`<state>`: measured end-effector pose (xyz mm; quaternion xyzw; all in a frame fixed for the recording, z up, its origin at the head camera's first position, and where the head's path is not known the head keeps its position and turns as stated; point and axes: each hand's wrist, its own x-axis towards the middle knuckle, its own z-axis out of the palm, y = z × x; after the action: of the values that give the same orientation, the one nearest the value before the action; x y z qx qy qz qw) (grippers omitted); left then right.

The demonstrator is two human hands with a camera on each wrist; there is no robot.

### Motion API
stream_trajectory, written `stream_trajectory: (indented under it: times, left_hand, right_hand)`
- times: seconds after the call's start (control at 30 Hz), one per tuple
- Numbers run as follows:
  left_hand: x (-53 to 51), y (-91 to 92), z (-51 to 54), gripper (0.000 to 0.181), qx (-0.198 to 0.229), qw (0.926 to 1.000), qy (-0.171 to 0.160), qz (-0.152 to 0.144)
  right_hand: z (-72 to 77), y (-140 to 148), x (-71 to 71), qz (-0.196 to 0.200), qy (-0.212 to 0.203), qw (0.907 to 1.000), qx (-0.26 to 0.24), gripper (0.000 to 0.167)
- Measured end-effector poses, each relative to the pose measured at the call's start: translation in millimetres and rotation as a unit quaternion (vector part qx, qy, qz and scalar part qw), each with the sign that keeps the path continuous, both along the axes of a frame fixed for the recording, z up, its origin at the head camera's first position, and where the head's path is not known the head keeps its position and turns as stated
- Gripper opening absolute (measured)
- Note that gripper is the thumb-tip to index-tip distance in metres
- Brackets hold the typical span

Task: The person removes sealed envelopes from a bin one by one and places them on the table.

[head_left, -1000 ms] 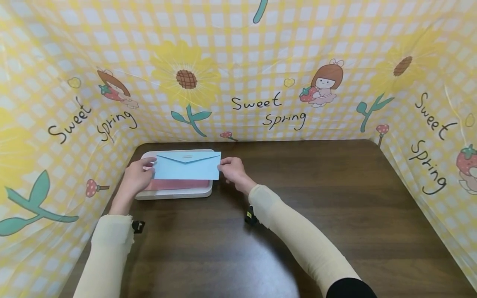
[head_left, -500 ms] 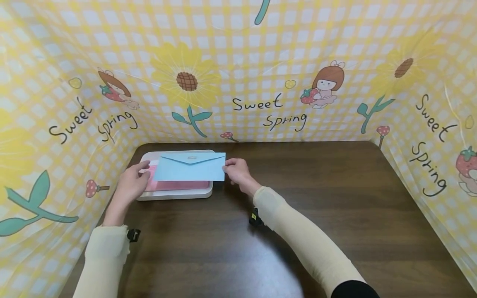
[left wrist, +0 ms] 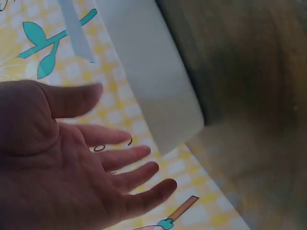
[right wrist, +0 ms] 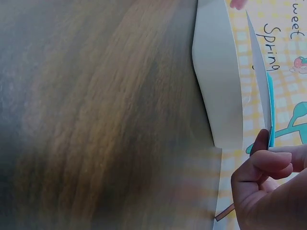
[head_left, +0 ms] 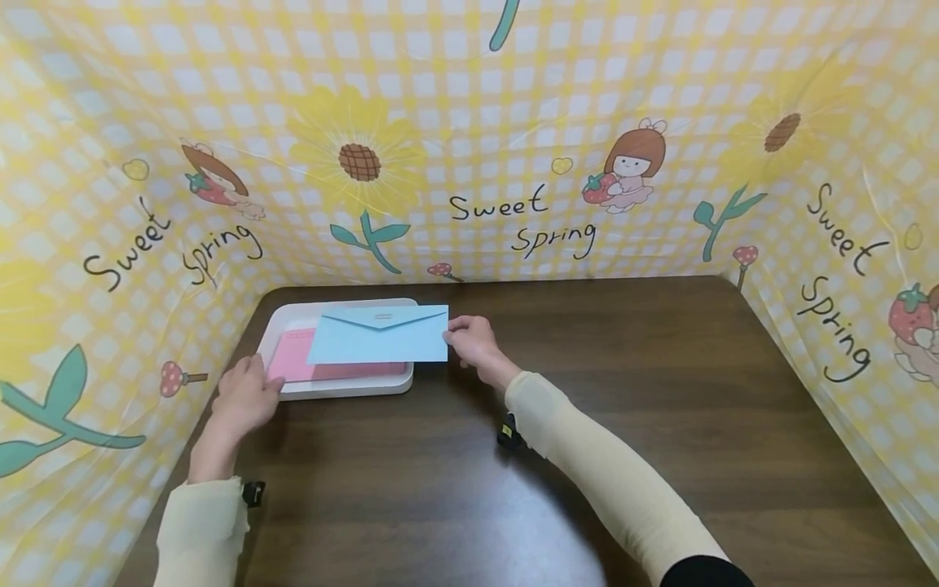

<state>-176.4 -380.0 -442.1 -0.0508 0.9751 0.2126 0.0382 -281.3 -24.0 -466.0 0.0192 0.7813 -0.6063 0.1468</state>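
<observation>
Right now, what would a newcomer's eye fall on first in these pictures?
Probably on the light blue rectangular paper envelope, which the right hand pinches by its right edge above the white round-cornered tray at the far left of the brown wooden table. Next comes the flat pink rectangle in that tray. The yellow-and-white checked backdrop with sunflower prints, rising behind the table, also stands out.
</observation>
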Motion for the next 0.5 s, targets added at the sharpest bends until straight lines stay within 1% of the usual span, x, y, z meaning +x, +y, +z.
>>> stream_trajectory:
  times: [0.1, 0.2, 0.3, 0.37, 0.5]
  left_hand:
    - [1.0, -2.8, -1.9, 0.066, 0.001, 0.9996, -0.012, 0.026]
    - [-0.1, -6.0, -3.1, 0.068, 0.007, 0.9988, -0.026, 0.041]
    - [-1.6, -9.2, -3.7, 0.075, 0.019, 0.9984, -0.037, 0.037]
    - [-1.9, -11.1, -4.8, 0.081, 0.028, 0.9985, -0.037, 0.03]
    - [-1.6, -13.6, -8.2, 0.087, 0.039, 0.999, -0.017, 0.01]
  right_hand:
    - [-1.1, 2.8, 0.8, -0.002, -0.004, 1.0, -0.001, 0.024]
    - [-2.0, 6.9, 1.5, -0.003, -0.003, 1.0, -0.004, 0.024]
    - [-2.1, 10.9, 2.1, -0.002, 0.003, 0.9999, -0.013, 0.023]
    - [-1.7, 13.1, 2.5, -0.001, 0.007, 0.9998, -0.018, 0.023]
    - [-0.1, 16.1, 3.3, 0.001, 0.008, 0.9998, -0.016, 0.023]
